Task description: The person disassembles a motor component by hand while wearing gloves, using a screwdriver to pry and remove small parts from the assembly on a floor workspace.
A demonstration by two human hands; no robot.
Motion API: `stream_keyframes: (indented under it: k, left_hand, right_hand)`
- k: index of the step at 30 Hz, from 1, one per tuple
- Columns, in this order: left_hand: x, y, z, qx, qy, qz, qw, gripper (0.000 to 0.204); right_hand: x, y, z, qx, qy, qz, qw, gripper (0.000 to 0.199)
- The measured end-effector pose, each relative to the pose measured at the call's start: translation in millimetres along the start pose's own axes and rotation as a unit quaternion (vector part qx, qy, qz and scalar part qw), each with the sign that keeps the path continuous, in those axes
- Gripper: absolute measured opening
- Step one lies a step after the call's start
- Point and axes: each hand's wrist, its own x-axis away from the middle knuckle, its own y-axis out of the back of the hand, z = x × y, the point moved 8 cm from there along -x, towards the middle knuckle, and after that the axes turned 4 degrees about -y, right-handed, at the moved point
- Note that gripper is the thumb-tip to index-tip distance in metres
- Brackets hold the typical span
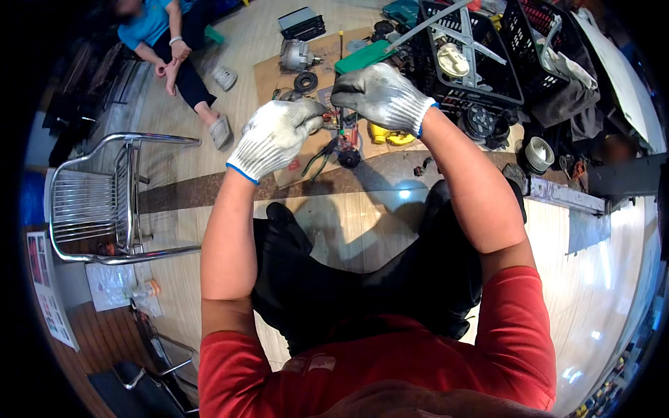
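Both my hands wear white knit gloves with blue cuffs and reach over a cardboard sheet (pixel 268 75) on the floor. My left hand (pixel 277 134) is closed, thumb and fingers pressed together near the middle. Close by on its right, my right hand (pixel 382 96) is closed too, its fingers curled and grey with dirt. What either one grips is hidden behind the gloves. Just below them lie pliers with dark handles (pixel 320 159), red-handled tools (pixel 355 135) and a dark round part (pixel 348 158). Beyond are a black ring (pixel 305 82) and a silver motor-like housing (pixel 297 55).
Black crates (pixel 512 76) with parts stand at the far right, near a green dustpan (pixel 362 57). Something yellow (pixel 390 135) lies by my right wrist. A white fan wheel (pixel 539 155) sits further right. A metal chair (pixel 83 202) is left; a seated person (pixel 167 42) is far left.
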Motion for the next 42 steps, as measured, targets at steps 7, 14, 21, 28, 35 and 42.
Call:
stream_keyframes:
  k: [7,14,21,28,35,42]
  left_hand:
    - [8,9,16,0.219,0.041,-0.035,0.974,0.031]
    - [16,14,45,0.223,0.143,-0.136,0.954,0.033]
    - [6,7,32,0.004,0.074,-0.195,0.978,0.027]
    - [-4,-8,10,-0.124,0.054,-0.089,0.987,0.021]
    - [1,-7,7,0.027,-0.038,-0.018,0.999,0.029]
    - [12,11,35,0.285,0.114,-0.136,0.942,0.033]
  right_hand:
    - [6,-5,9,0.001,0.176,-0.101,0.979,0.033]
    - [3,-6,13,-0.165,0.058,-0.113,0.978,0.026]
    - [4,-10,12,-0.007,0.051,-0.157,0.986,0.024]
    - [8,0,15,0.109,0.091,-0.18,0.973,0.023]
    - [2,-1,-4,-0.028,0.125,-0.055,0.99,0.023]
    - [-1,-18,-6,-0.159,0.053,-0.072,0.983,0.029]
